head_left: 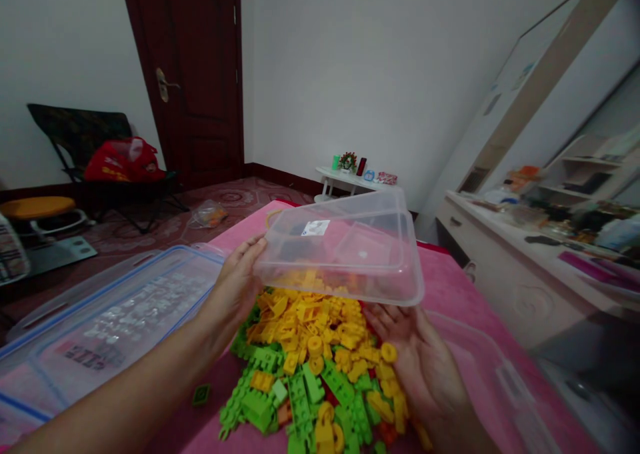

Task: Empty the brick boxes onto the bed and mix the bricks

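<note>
My left hand (pixel 237 281) grips the left edge of a clear plastic container (pixel 345 251), which is turned upside down above a heap of yellow and green building blocks (pixel 313 361). The heap lies on a pink cloth (pixel 450 287). Under the container's right side, my right hand (pixel 420 361) rests with its palm up and fingers spread, beside the yellow blocks. A single green block (pixel 201 394) lies apart to the left of the heap.
A clear lid with blue trim (pixel 115 314) lies to the left. Another clear bin (pixel 500 381) is at the right. A dresser with clutter (pixel 545 254) stands right, a folding chair with a red bag (pixel 123 161) and a dark door (pixel 200 74) behind.
</note>
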Demonstrator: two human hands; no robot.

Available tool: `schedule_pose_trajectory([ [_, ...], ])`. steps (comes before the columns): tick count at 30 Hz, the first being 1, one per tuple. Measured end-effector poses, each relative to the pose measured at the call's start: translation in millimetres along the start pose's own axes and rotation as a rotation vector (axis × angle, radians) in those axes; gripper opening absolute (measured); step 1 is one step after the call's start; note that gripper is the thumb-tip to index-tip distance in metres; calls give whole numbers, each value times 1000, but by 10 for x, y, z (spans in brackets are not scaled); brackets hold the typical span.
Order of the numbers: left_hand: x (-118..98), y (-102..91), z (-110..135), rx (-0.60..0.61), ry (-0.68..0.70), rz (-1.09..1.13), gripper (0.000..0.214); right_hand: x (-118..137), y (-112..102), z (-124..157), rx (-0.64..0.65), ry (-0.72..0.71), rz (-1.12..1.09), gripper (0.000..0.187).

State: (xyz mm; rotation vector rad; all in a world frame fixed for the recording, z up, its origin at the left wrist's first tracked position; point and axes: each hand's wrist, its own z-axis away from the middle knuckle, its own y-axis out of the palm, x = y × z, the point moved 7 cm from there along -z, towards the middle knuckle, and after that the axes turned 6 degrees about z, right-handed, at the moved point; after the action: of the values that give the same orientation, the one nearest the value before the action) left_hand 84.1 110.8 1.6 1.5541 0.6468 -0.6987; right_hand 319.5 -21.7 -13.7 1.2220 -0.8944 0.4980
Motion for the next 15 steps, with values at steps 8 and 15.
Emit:
schedule_pose_trajectory([
  [8,-30,91,152,29,234,-163,39,67,-11,101,-17,-27,196,31],
  [15,-74,158,302,46,305,-120,36,-117,229,416,428,268,440,51],
])
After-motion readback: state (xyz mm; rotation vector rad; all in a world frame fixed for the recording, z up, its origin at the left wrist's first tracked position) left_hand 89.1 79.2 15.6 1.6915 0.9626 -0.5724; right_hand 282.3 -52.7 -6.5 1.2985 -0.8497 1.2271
